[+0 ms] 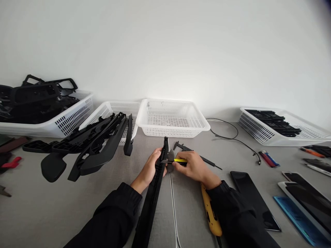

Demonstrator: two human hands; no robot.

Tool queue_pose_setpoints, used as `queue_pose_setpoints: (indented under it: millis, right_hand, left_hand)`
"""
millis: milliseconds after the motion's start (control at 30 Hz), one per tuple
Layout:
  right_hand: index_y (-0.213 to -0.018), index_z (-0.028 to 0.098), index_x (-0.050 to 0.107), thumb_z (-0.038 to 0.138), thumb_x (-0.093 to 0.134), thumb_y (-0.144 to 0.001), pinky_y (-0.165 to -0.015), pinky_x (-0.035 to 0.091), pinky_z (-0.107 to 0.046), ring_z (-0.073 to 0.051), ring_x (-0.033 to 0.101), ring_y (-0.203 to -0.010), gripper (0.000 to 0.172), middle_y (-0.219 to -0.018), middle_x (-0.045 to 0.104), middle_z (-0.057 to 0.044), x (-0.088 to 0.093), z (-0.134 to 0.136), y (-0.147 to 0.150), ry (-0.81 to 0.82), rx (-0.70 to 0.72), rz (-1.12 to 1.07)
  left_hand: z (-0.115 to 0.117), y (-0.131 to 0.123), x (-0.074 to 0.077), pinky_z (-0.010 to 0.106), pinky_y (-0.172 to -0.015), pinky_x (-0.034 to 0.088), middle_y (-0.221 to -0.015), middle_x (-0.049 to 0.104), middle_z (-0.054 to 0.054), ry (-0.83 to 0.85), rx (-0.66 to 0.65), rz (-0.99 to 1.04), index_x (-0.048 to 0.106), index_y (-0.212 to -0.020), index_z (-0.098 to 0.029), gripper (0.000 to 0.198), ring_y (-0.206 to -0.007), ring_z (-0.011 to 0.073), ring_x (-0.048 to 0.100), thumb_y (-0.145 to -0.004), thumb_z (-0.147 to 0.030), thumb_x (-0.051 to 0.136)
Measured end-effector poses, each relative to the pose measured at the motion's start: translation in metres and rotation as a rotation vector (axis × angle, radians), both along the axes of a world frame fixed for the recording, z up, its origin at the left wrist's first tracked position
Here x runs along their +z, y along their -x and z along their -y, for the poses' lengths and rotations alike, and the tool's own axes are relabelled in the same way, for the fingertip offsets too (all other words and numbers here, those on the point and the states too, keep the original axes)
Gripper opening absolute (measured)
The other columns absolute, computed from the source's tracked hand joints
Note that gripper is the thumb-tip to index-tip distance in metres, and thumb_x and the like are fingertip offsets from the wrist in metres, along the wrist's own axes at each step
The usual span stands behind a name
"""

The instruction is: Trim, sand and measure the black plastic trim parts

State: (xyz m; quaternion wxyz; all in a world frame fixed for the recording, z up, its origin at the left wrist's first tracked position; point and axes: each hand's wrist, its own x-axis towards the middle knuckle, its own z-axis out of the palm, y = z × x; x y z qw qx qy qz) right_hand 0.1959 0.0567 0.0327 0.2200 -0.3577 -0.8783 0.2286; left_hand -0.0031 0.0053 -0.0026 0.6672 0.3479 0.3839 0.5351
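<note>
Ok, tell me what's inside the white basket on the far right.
The basket holds flat black plastic parts, stacked in an overlapping pile along its left side. Anything beneath the top pieces is covered, so their count cannot be told.

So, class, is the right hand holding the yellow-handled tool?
No, the yellow-handled tool lies on the table by the right sleeve, while the right hand grips a caliper.
</note>
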Motion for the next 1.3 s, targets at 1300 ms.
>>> queue_pose_setpoints:
  millis: [1300]
  right_hand:
    - [-0.070,0.023,0.052,0.042,0.058,-0.098,-0.059,0.030,-0.029,-0.016,0.050,-0.057,0.035,-0.063,0.060,0.000,-0.005,-0.003,0.002,-0.041,-0.243,0.018]
  left_hand:
    - [0.002,0.002,0.009,0.022,-0.038,0.034,-0.071,0.060,-0.004,0.064,0.007,0.061,0.051,-0.129,-0.020,0.053,-0.041,0.0121,0.053,-0.083,-0.041,0.063]
